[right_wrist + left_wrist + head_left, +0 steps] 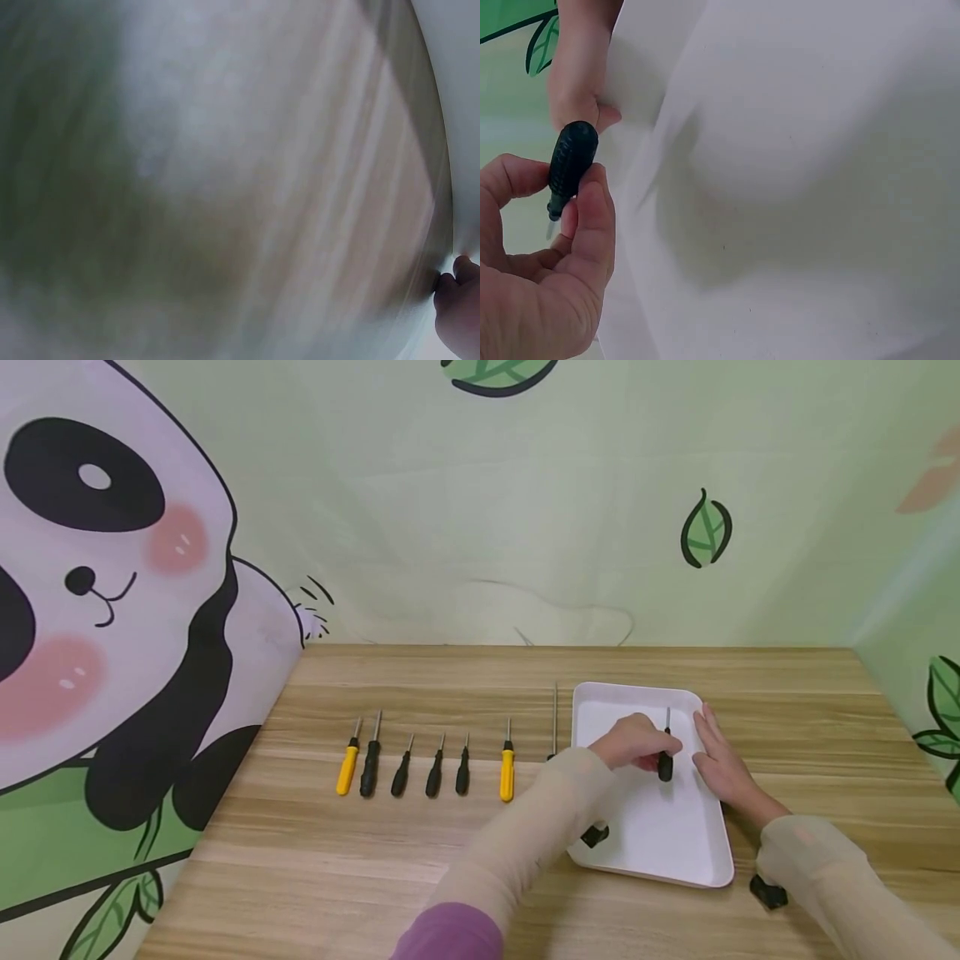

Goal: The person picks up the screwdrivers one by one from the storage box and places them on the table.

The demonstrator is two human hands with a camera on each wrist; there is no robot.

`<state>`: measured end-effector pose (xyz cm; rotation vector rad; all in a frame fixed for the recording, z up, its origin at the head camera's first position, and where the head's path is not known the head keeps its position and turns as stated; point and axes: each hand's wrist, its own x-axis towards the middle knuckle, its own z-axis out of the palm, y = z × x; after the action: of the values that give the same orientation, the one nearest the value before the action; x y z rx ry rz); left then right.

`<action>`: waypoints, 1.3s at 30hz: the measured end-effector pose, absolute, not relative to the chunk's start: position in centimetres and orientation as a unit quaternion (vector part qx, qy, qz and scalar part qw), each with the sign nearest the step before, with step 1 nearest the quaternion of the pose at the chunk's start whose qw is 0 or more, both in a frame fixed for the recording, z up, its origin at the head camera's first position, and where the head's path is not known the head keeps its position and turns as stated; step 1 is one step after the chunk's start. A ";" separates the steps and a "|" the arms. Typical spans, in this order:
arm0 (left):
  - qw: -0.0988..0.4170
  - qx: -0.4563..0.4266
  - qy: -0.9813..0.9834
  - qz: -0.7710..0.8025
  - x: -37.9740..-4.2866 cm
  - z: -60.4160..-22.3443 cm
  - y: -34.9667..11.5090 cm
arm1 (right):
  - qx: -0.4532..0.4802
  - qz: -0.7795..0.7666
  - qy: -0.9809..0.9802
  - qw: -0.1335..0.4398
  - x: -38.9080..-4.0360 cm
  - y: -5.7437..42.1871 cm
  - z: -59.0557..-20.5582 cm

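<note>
My left hand point(637, 742) pinches a small black screwdriver point(665, 767) between thumb and fingers, above the white tray point(652, 852). In the left wrist view the black handle point(574, 161) points up and its thin metal shaft slants down behind the fingers. My right hand point(727, 768) rests against the tray's right rim, fingers extended along the outside and thumb at the edge. Only its fingertips point(459, 281) show in the right wrist view. Left of the tray, another screwdriver point(555, 718) is partly hidden by my left forearm.
On the wooden table point(315, 877), a row of screwdrivers lies to the left: yellow ones point(507, 772) at both ends and several black ones point(433, 777) between. A panda-printed wall covering point(405, 527) stands behind the table.
</note>
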<state>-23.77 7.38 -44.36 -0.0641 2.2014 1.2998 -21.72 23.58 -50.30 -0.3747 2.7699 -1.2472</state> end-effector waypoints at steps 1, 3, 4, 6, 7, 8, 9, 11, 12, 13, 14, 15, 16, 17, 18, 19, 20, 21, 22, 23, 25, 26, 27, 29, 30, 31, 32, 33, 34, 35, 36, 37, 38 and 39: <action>0.289 -0.018 0.821 0.492 -23.9 -44.3 7.2 | -0.120 -0.407 0.904 0.046 -21.7 23.6 -50.3; 0.293 -0.007 0.817 0.497 -24.0 -44.2 6.9 | -0.116 -0.405 0.906 0.051 -21.7 23.6 -50.2; 0.296 -0.001 0.815 0.498 -24.1 -44.2 6.7 | -0.114 -0.403 0.906 0.053 -21.8 23.6 -50.2; 0.303 0.010 0.813 0.496 -24.3 -44.2 6.4 | -0.113 -0.403 0.906 0.056 -21.8 23.6 -50.2; 0.307 0.015 0.813 0.494 -24.4 -44.2 6.3 | -0.112 -0.404 0.906 0.057 -21.8 23.6 -50.2; 0.311 0.021 0.813 0.492 -24.5 -44.2 6.1 | -0.112 -0.404 0.906 0.057 -21.8 23.6 -50.2; 0.315 0.027 0.813 0.490 -24.6 -44.2 5.9 | -0.112 -0.404 0.906 0.056 -21.8 23.6 -50.3; 0.321 0.041 0.811 0.488 -24.7 -44.2 5.6 | -0.114 -0.405 0.905 0.054 -21.8 23.7 -50.3; 0.324 0.050 0.809 0.488 -24.8 -44.3 5.4 | -0.115 -0.407 0.905 0.052 -21.8 23.7 -50.3; 0.327 0.055 0.807 0.489 -24.9 -44.3 5.3 | -0.116 -0.408 0.904 0.052 -21.8 23.7 -50.3; 0.330 0.063 0.804 0.490 -25.1 -44.4 5.1 | -0.117 -0.408 0.904 0.050 -21.8 23.6 -50.3; 0.333 0.071 0.801 0.492 -25.2 -44.4 4.9 | -0.119 -0.408 0.904 0.047 -21.8 23.6 -50.3; 0.335 0.077 0.798 0.496 -25.3 -44.4 4.7 | -0.118 -0.409 0.904 0.049 -21.8 23.6 -50.3; 0.337 0.082 0.794 0.499 -25.5 -44.5 4.5 | -0.117 -0.409 0.903 0.050 -21.8 23.6 -50.3; 0.340 0.085 0.790 0.502 -25.6 -44.5 4.3 | -0.116 -0.410 0.903 0.052 -21.8 23.6 -50.2; 0.343 0.089 0.788 0.504 -25.7 -44.5 4.1 | -0.115 -0.410 0.903 0.054 -21.8 23.6 -50.2; 0.343 0.093 0.786 0.506 -25.9 -44.5 3.8 | -0.114 -0.409 0.904 0.054 -21.8 23.6 -50.3; 0.344 0.093 0.784 0.508 -26.0 -44.5 3.6 | -0.114 -0.410 0.903 0.054 -21.8 23.6 -50.3; 0.344 0.093 0.783 0.510 -26.2 -44.6 3.4 | -0.113 -0.412 0.903 0.055 -21.8 23.6 -50.3; 0.344 0.095 0.782 0.510 -26.3 -44.5 3.1 | -0.115 -0.412 0.902 0.053 -21.8 23.6 -50.3; 0.342 0.097 0.783 0.511 -26.5 -44.5 2.6 | -0.119 -0.413 0.902 0.047 -21.8 23.6 -50.3; 0.341 0.097 0.782 0.512 -26.6 -44.4 2.4 | -0.121 -0.414 0.901 0.044 -21.8 23.6 -50.3; 0.339 0.097 0.782 0.514 -26.7 -44.4 2.2 | -0.121 -0.416 0.900 0.044 -21.8 23.6 -50.3; 0.335 0.093 0.781 0.519 -26.8 -44.2 1.8 | -0.124 -0.417 0.899 0.042 -21.7 23.6 -50.3; 0.334 0.090 0.780 0.521 -26.8 -44.1 1.6 | -0.125 -0.418 0.899 0.041 -21.7 23.6 -50.2; 0.333 0.087 0.779 0.524 -26.9 -44.0 1.4 | -0.125 -0.418 0.899 0.041 -21.7 23.6 -50.2; 0.333 0.085 0.778 0.526 -26.9 -43.9 1.1 | -0.125 -0.419 0.898 0.042 -21.7 23.6 -50.3; 0.334 0.084 0.776 0.528 -26.9 -43.7 0.9 | -0.125 -0.419 0.898 0.042 -21.7 23.6 -50.3; 0.335 0.083 0.774 0.530 -26.9 -43.7 0.7 | -0.124 -0.419 0.898 0.043 -21.7 23.6 -50.3; 0.338 0.085 0.771 0.533 -27.0 -43.7 0.5 | -0.124 -0.418 0.899 0.043 -21.7 23.6 -50.3; 0.339 0.088 0.769 0.535 -27.1 -43.7 0.2 | -0.123 -0.419 0.899 0.044 -21.7 23.6 -50.3; 0.340 0.091 0.767 0.537 -27.1 -43.6 0.0 | -0.123 -0.418 0.899 0.044 -21.8 23.7 -50.3; 0.341 0.093 0.764 0.540 -27.2 -43.6 -0.2 | -0.122 -0.417 0.899 0.044 -21.8 23.7 -50.3; 0.342 0.094 0.762 0.542 -27.3 -43.6 -0.4 | -0.122 -0.417 0.900 0.045 -21.8 23.7 -50.3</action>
<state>-27.31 -0.42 -43.65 0.2443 1.9815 1.4092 -21.78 23.68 -50.34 -0.3726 2.7493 -1.2730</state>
